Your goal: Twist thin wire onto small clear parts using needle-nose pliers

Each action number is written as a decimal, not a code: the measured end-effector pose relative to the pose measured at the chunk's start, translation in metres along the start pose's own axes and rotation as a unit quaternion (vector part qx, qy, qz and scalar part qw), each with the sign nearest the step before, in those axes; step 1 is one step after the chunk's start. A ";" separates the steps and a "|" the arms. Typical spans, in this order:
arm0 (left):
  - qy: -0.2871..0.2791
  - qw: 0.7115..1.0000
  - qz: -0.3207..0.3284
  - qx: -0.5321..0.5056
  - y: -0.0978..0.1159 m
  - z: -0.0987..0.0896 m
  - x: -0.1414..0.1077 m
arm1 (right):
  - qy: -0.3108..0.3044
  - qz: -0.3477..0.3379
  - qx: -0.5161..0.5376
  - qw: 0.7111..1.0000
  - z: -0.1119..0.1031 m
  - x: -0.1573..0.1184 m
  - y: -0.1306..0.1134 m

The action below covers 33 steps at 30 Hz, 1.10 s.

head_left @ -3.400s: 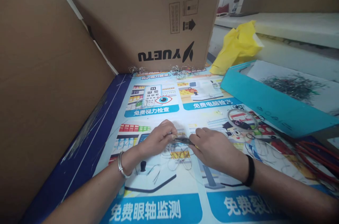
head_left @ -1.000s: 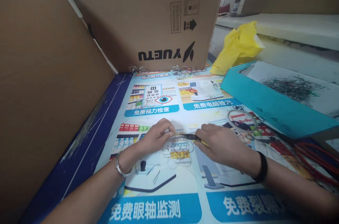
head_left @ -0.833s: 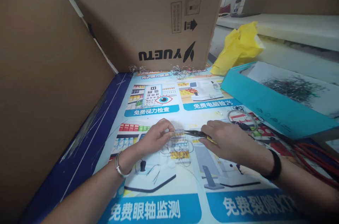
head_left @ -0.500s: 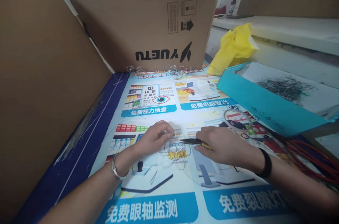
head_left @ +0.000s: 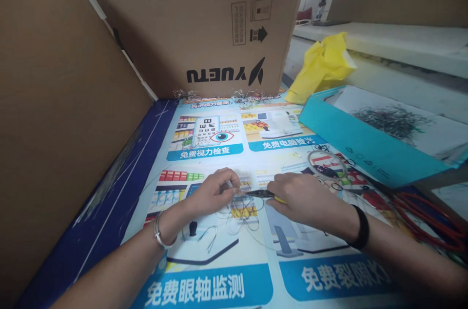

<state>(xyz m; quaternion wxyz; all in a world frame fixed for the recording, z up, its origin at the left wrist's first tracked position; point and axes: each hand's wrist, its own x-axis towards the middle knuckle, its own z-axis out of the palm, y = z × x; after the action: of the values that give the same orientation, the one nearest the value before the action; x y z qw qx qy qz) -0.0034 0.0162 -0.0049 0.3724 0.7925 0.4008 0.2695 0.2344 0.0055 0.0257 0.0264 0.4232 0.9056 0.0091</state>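
Near the middle of the printed sheet, my left hand [head_left: 215, 193] pinches thin wire between thumb and fingertips. My right hand [head_left: 298, 199] is closed round long-nose pliers with yellow handles; their dark jaws [head_left: 258, 193] point left, close to my left fingertips. Whether the jaws grip the wire is too small to tell. A loose tangle of thin looped wire [head_left: 243, 216] hangs or lies just below both hands, over the sheet.
A teal box [head_left: 365, 136] with a heap of wire bits stands at the right, beside a yellow bag [head_left: 321, 67]. Red cable [head_left: 427, 216] lies nearer. Cardboard panels [head_left: 190, 21] rise behind and left. A clear ring [head_left: 327, 163] sits beyond my right hand.
My right hand and the pliers have shifted slightly left, bringing the jaws nearer my left fingertips. My left hand has barely moved and keeps its pinch.
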 end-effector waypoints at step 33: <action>0.098 0.944 0.134 0.285 0.007 0.008 0.001 | 0.101 -0.048 -0.052 0.992 0.006 0.001 -0.013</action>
<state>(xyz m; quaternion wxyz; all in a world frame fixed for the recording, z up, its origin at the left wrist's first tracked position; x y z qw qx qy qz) 0.0058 0.0111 -0.0034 0.0508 0.8817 0.3855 0.2674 0.2240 -0.0028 0.0189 -0.0429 0.3744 0.9211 0.0980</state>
